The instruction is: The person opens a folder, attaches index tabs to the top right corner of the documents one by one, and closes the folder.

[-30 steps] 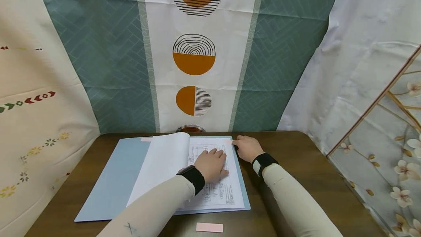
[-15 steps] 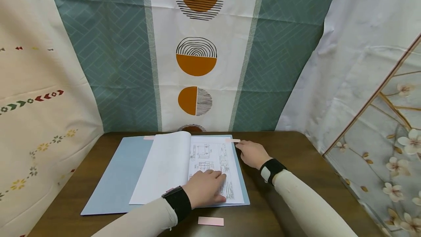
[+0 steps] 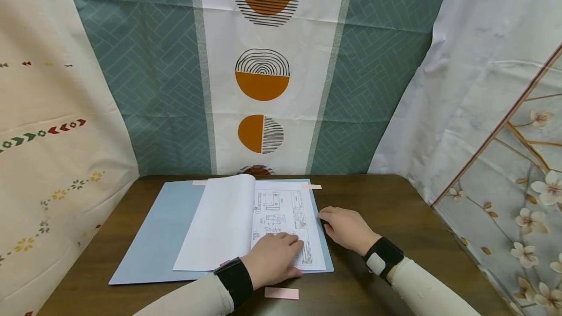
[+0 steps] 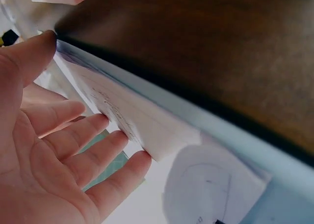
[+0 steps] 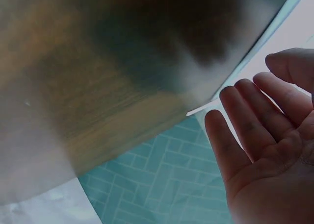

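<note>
A light blue folder lies spread on the table, with a stack of white sheets inside. One blank-backed sheet is turned over to the left. On the right is a page with technical drawings. My left hand rests on this page's lower part, fingers extended; the left wrist view shows its fingertips by the sheet. A pale pink sticky tab sticks out past the page's upper right corner. Below it, my right hand is beside the folder's right edge, fingers relaxed and holding nothing in the right wrist view.
On the brown wooden table, a pink sticky-note pad lies in front of the folder, close to my left hand. Another pale tab shows at the folder's top left. Patterned cloths hang behind and at both sides.
My right hand has come away from the sticky tab at the page corner and moved toward me. My left hand has slid down the page, uncovering more of the drawings.
</note>
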Tool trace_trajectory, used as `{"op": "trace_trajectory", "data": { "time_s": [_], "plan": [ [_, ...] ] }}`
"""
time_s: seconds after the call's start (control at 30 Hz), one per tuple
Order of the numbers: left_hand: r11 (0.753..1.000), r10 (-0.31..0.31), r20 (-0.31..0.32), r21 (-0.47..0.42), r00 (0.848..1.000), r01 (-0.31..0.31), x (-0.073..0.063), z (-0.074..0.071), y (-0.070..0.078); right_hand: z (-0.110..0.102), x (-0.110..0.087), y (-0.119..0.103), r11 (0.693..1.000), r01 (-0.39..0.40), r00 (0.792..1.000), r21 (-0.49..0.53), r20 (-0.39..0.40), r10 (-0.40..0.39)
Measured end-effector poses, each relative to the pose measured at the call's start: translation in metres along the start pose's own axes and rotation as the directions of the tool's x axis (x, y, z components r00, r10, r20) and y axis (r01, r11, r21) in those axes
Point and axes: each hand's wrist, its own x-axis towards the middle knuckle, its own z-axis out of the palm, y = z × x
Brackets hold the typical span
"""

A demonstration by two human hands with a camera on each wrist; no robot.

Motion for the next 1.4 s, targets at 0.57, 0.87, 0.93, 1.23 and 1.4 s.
{"op": "trace_trajectory", "data": {
  "time_s": [0.57,0.87,0.93,1.23,1.4],
  "plan": [
    [1.0,0.015,-0.033,-0.009,0.999,-0.016,-0.006,0.004,-0.003,-0.007,-0.056,-0.033,0.993,0.09,0.994,0.073,-0.063,-0.086],
    [0.999,0.026,-0.029,-0.038,0.999,-0.028,-0.004,0.004,-0.007,-0.004,-0.07,-0.042,0.991,0.117,0.99,0.061,-0.09,-0.111],
    [0.998,0.031,-0.028,-0.047,0.999,-0.032,-0.004,0.002,-0.007,-0.003,-0.072,-0.043,0.991,0.119,0.988,0.058,-0.102,-0.113],
    [0.995,0.036,-0.019,-0.093,0.999,-0.038,-0.002,0.001,-0.008,-0.002,-0.072,-0.042,0.991,0.116,0.987,0.068,-0.122,-0.107],
    [0.996,0.037,-0.077,-0.082,0.996,-0.043,-0.001,0.005,-0.003,-0.001,-0.072,-0.041,0.991,0.109,0.989,0.076,-0.111,-0.1]
  ]
}}
